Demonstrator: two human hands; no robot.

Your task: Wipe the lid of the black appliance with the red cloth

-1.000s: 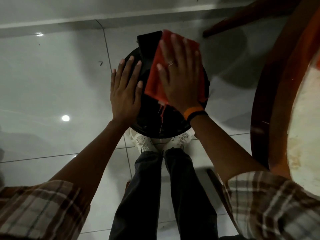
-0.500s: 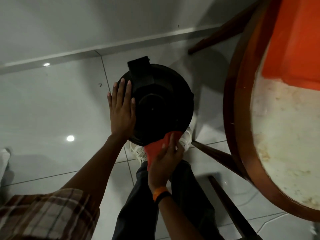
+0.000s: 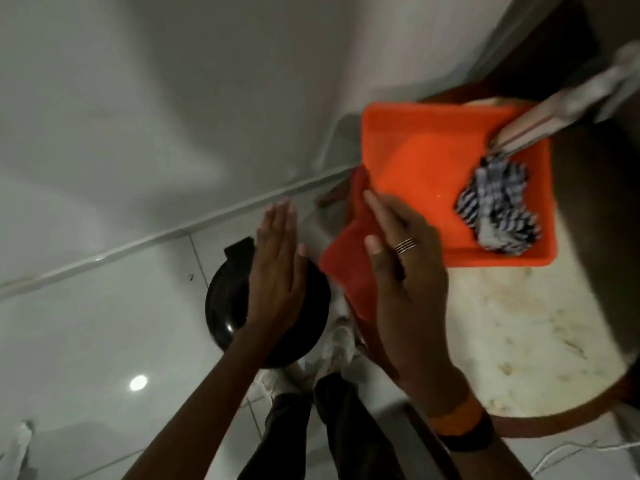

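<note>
Left hand [image 3: 277,271] is flat, fingers straight and together, palm down above the black appliance [image 3: 239,306], covering the 3 o'clock half of its lid [image 3: 228,299]; whether the palm touches the lid or floats above it, I can't tell. Its grip is released, nothing in it. The appliance stands on the pale tiled floor [image 3: 104,323], its squarish black tab at 12 o'clock toward the wall, and white shoes [image 3: 332,344] peek out at its 5 o'clock side.

Right hand [image 3: 405,271] has the red cloth [image 3: 349,268], up in the air, off the lid, at the appliance's 2 o'clock. The cloth runs under the palm with the thumb laid over it, so the grip is grasping the cloth, the fingers stretched long rather than curled. A ring shows on one finger, an orange band at the wrist.

The cloth's far corner overlaps the 9 o'clock edge of an orange tray [image 3: 433,161] on the round table [image 3: 519,341]. Inside the tray, at its 4 o'clock corner, lies a striped rag [image 3: 495,202]. Everything's a bit motion-blurred
</note>
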